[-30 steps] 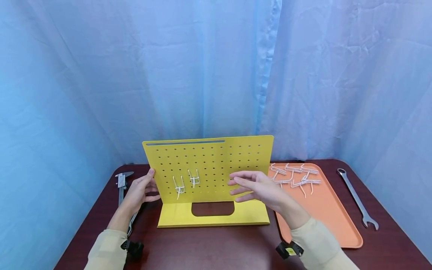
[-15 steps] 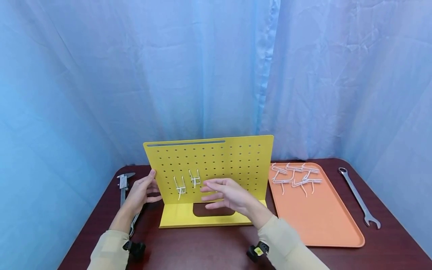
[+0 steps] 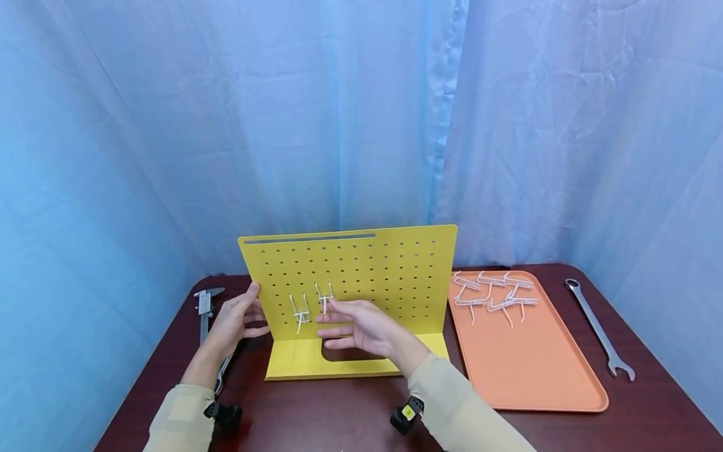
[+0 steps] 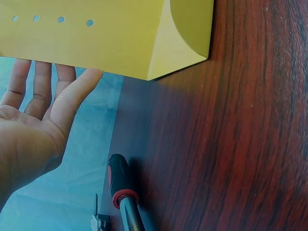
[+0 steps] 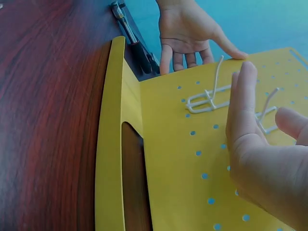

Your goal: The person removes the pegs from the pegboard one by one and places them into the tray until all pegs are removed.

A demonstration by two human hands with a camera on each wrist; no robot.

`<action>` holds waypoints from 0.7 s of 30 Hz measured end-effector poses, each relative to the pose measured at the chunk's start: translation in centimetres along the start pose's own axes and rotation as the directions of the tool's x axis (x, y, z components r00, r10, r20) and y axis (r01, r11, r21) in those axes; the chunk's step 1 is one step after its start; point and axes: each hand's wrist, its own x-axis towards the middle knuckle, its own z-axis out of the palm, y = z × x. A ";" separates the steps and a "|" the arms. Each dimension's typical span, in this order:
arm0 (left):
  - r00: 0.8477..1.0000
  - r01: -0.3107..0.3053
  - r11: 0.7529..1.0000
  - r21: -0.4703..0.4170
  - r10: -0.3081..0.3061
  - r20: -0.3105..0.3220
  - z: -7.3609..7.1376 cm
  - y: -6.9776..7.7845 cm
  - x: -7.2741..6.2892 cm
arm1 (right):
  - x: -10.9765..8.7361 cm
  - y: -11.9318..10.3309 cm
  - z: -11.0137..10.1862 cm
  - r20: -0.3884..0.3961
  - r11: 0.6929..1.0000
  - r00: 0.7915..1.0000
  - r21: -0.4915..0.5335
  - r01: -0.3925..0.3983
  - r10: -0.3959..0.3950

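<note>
A yellow pegboard (image 3: pixel 361 267) stands on its flat base, two white double-prong wire hooks mounted in its left half. My left hand (image 3: pixel 237 320) holds the board's left edge. Its thumb lies at the edge and the other fingers reach behind, their tips hidden in the left wrist view. My right hand (image 3: pixel 361 326) is in front of the board with fingers spread, thumb and forefinger right by the inner hook (image 3: pixel 324 295). In the right wrist view that hook's arm shows in the gap between thumb and fingers. The outer hook (image 3: pixel 300 312) is left of the hand.
An orange tray (image 3: pixel 536 364) on the right bears several more white hooks (image 3: pixel 497 298). Right of it lies a combination wrench (image 3: pixel 599 329). At the left are a caliper (image 3: pixel 204 307) and a tool with a black-and-red handle (image 4: pixel 121 178). A curtain encloses the table.
My right hand has moved left across the front of the pegboard, from its right part to the inner hook. The left hand has stayed at the edge.
</note>
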 end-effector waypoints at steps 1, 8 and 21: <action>1.000 0.000 1.000 0.001 0.000 0.000 0.0 0.0 0.0 | 0.1 0.0 0.1 -0.004 1.000 1.000 0.007 0.001 -0.001; 1.000 -0.005 1.000 0.003 0.005 -0.005 0.0 0.4 0.6 | 0.7 -0.7 0.5 -0.043 0.999 0.999 0.041 0.012 -0.010; 1.000 0.025 1.000 0.010 -0.025 -0.014 0.2 0.0 0.1 | 0.8 -0.2 1.0 -0.106 0.998 0.994 0.059 0.016 -0.009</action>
